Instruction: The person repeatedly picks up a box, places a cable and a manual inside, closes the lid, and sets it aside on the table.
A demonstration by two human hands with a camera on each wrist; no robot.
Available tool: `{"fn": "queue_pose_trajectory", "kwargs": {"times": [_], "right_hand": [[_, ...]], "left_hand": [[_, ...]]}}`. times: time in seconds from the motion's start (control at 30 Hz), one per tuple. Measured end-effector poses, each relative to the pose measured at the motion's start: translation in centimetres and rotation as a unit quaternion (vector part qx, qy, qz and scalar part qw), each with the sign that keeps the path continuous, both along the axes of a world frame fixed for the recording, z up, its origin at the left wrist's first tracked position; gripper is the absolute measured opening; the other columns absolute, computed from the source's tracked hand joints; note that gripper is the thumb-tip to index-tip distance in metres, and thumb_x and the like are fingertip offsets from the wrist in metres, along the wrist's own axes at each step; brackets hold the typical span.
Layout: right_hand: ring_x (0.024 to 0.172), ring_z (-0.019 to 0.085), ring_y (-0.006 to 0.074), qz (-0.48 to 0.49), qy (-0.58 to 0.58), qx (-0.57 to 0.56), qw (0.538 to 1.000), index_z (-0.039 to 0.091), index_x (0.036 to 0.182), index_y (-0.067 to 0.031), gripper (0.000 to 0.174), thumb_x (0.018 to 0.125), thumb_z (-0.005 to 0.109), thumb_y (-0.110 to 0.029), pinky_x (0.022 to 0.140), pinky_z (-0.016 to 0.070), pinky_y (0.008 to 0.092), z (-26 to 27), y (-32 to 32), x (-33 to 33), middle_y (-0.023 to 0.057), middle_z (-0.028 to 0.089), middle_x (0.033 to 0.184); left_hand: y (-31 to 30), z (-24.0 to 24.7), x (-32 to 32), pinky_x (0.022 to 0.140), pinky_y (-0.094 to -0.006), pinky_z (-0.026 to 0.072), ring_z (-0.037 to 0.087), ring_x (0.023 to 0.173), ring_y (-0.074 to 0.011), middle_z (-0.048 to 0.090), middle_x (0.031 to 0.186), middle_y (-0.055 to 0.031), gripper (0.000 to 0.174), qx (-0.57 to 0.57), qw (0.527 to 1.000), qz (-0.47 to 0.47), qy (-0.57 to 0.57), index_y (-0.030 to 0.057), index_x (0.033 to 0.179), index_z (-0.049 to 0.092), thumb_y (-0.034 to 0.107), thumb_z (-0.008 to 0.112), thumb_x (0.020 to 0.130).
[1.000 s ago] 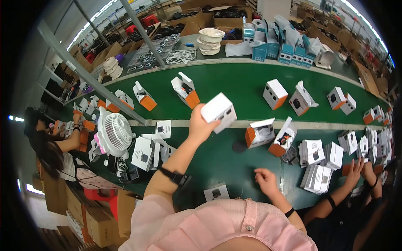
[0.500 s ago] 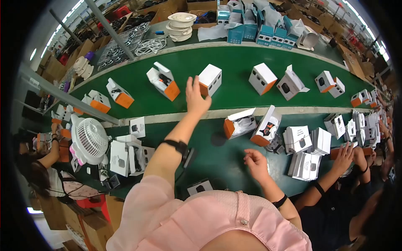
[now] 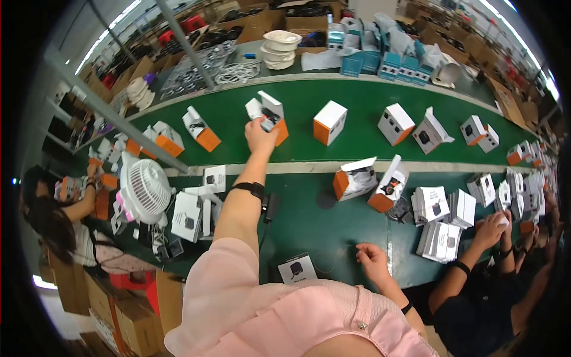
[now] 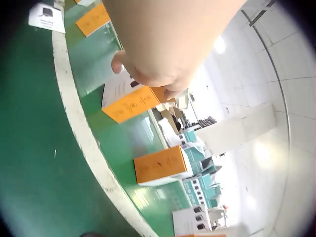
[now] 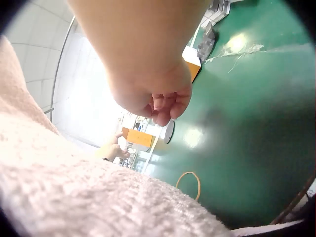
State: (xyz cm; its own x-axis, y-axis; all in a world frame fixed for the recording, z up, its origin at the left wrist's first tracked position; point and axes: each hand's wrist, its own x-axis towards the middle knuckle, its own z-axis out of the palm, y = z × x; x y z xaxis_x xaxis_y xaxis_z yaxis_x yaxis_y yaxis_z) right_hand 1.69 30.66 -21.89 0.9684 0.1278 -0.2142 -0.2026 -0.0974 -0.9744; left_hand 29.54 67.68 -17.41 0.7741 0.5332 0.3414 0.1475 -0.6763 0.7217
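Note:
My left hand (image 3: 260,132) reaches out over the green belt (image 3: 357,104) and grips an open white and orange box (image 3: 269,114). In the left wrist view the fingers (image 4: 165,91) curl on that open box (image 4: 132,103) from above. A closed white and orange box (image 3: 330,122) stands on the belt just to the right, shown also as the closed box (image 4: 160,167) in the wrist view. My right hand (image 3: 373,259) rests near the table's front edge, fingers (image 5: 165,106) loosely curled and holding nothing.
More boxes ride the belt on both sides. Two open boxes (image 3: 355,178) lie on the near table (image 3: 309,226) beside leaflet stacks (image 3: 440,208). A white fan (image 3: 146,190) stands left, a card (image 3: 295,268) near me. Another person's hands (image 3: 493,229) work at right.
My left hand set the closed white box down on the belt, let go, and moved left onto the open box. The right hand stayed near the front edge.

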Motion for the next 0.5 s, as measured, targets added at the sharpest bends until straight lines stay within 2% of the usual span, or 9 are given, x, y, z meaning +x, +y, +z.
{"fn": "queue_pose_trajectory", "kwargs": {"times": [0.07, 0.13, 0.17, 0.3, 0.33, 0.4, 0.43, 0.5], "right_hand": [[0.07, 0.057, 0.0085, -0.027, 0.023, -0.015, 0.999, 0.062, 0.104, -0.0001, 0.016, 0.088, 0.056, -0.002, 0.064, 0.0482, 0.0223, 0.1, -0.7, -1.6, 0.0026, 0.061, 0.08], [0.07, 0.057, 0.0086, -0.054, 0.04, -0.02, 0.998, 0.062, 0.103, 0.0001, 0.016, 0.088, 0.056, -0.002, 0.063, 0.0482, 0.0226, -0.7, -1.3, -3.1, 0.0026, 0.061, 0.079], [0.07, 0.057, 0.0085, -0.065, 0.04, -0.025, 0.997, 0.062, 0.103, 0.0001, 0.016, 0.088, 0.056, -0.002, 0.063, 0.0481, 0.0228, -0.7, -1.4, -3.7, 0.0027, 0.062, 0.08], [0.071, 0.058, 0.0087, -0.054, 0.032, -0.065, 0.996, 0.063, 0.102, 0.0002, 0.016, 0.087, 0.057, -0.002, 0.065, 0.0482, 0.0235, 1.6, -0.8, -4.0, 0.0034, 0.063, 0.079], [0.072, 0.058, 0.0092, -0.04, 0.027, -0.083, 0.995, 0.063, 0.101, 0.0003, 0.016, 0.087, 0.057, -0.002, 0.066, 0.0483, 0.0237, 2.1, -0.2, -4.0, 0.0038, 0.063, 0.079], [0.072, 0.059, 0.0107, -0.027, 0.021, -0.095, 0.995, 0.064, 0.099, 0.0005, 0.015, 0.086, 0.058, -0.003, 0.066, 0.0485, 0.0246, 2.9, 1.0, -3.3, 0.0051, 0.065, 0.08], [0.07, 0.058, 0.0104, -0.005, -0.021, -0.135, 0.991, 0.064, 0.1, 0.0, 0.016, 0.086, 0.059, -0.003, 0.065, 0.0482, 0.0249, 3.3, 1.8, -2.9, 0.0055, 0.065, 0.079], [0.069, 0.058, 0.0121, 0.035, -0.032, -0.126, 0.991, 0.065, 0.101, -0.0002, 0.017, 0.085, 0.06, -0.003, 0.064, 0.0476, 0.0255, 2.6, 3.6, -2.0, 0.0067, 0.063, 0.078]], "left_hand": [[0.4, 0.7, -0.1, 0.091, -0.0394, 0.044, 0.047, 0.109, -0.0294, 0.047, 0.116, -0.0082, 0.034, 0.102, 0.984, -0.078, 0.127, 0.0142, 0.095, 0.067, 0.023, 0.078, 0.064], [0.5, -0.3, 0.1, 0.086, -0.0405, 0.0457, 0.048, 0.107, -0.0263, 0.05, 0.111, -0.0045, 0.021, 0.217, 0.972, -0.062, 0.068, 0.0128, 0.086, 0.069, 0.02, 0.076, 0.067], [0.3, 0.1, -0.4, 0.083, -0.0429, 0.0436, 0.049, 0.106, -0.0249, 0.054, 0.104, -0.0028, 0.02, 0.28, 0.954, -0.101, 0.035, 0.0127, 0.086, 0.069, 0.019, 0.075, 0.068], [-0.3, 0.1, -2.0, 0.084, -0.0455, 0.0378, 0.051, 0.102, -0.0246, 0.058, 0.096, -0.0028, 0.019, 0.318, 0.937, -0.139, -0.051, 0.0103, 0.083, 0.067, 0.021, 0.073, 0.068], [-1.1, 1.5, -4.1, 0.082, -0.0465, 0.038, 0.051, 0.1, -0.0263, 0.059, 0.096, -0.0036, 0.02, 0.326, 0.934, -0.135, -0.055, 0.0093, 0.083, 0.067, 0.021, 0.073, 0.068], [-2.6, 2.3, -8.2, 0.076, -0.0448, 0.0382, 0.051, 0.094, -0.0285, 0.057, 0.087, -0.005, 0.019, 0.315, 0.928, -0.145, -0.135, 0.0083, 0.076, 0.062, 0.021, 0.072, 0.068], [-3.4, 3.0, -10.9, 0.075, -0.0447, 0.0377, 0.051, 0.092, -0.029, 0.056, 0.085, -0.005, 0.018, 0.317, 0.923, -0.174, -0.129, 0.0082, 0.075, 0.061, 0.02, 0.072, 0.068], [-5.1, 3.4, -15.3, 0.073, -0.0444, 0.0364, 0.049, 0.088, -0.0295, 0.053, 0.083, -0.0058, 0.017, 0.301, 0.916, -0.232, -0.13, 0.008, 0.073, 0.058, 0.018, 0.071, 0.067]]}}
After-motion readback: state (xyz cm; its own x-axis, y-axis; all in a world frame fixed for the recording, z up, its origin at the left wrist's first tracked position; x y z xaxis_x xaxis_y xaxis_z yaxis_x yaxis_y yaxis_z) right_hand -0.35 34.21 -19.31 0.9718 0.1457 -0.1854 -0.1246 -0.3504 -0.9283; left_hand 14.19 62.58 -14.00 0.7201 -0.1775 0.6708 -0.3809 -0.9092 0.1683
